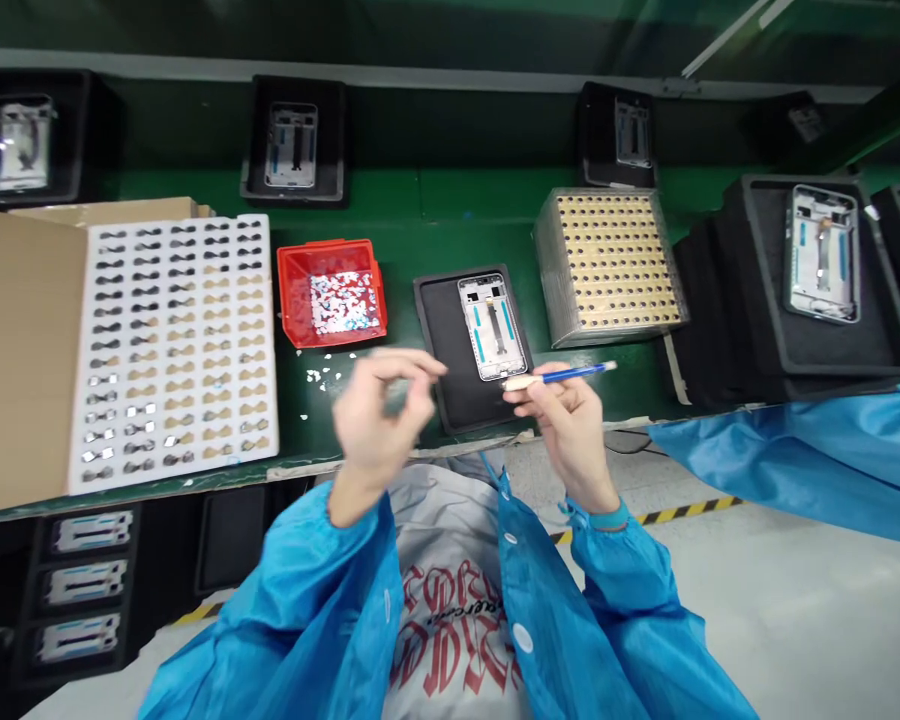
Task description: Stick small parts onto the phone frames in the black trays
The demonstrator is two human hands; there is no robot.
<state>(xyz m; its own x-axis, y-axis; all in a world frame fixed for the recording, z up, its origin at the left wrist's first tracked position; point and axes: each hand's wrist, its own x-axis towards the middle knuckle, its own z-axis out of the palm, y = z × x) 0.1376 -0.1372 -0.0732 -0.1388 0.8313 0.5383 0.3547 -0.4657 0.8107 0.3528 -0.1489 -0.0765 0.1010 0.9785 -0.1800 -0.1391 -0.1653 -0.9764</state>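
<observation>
My right hand point(566, 420) holds a blue pen-like tool point(570, 376) with a wooden tip, its point resting near the bottom edge of a phone frame point(492, 326). The frame lies in a black foam tray point(450, 340) on the green belt. My left hand point(379, 410) hovers just left of the tray, blurred, with thumb and fingers pinched together; I cannot tell if anything small sits between them. Both arms wear blue sleeves.
A red bin point(331, 292) of small scraps stands left of the tray, beside a white parts tray point(176, 345) and a cardboard box point(19, 350). A gold dotted stack point(607, 262) and stacked black trays point(810, 290) stand right. Another person's blue sleeve point(810, 460) enters at right.
</observation>
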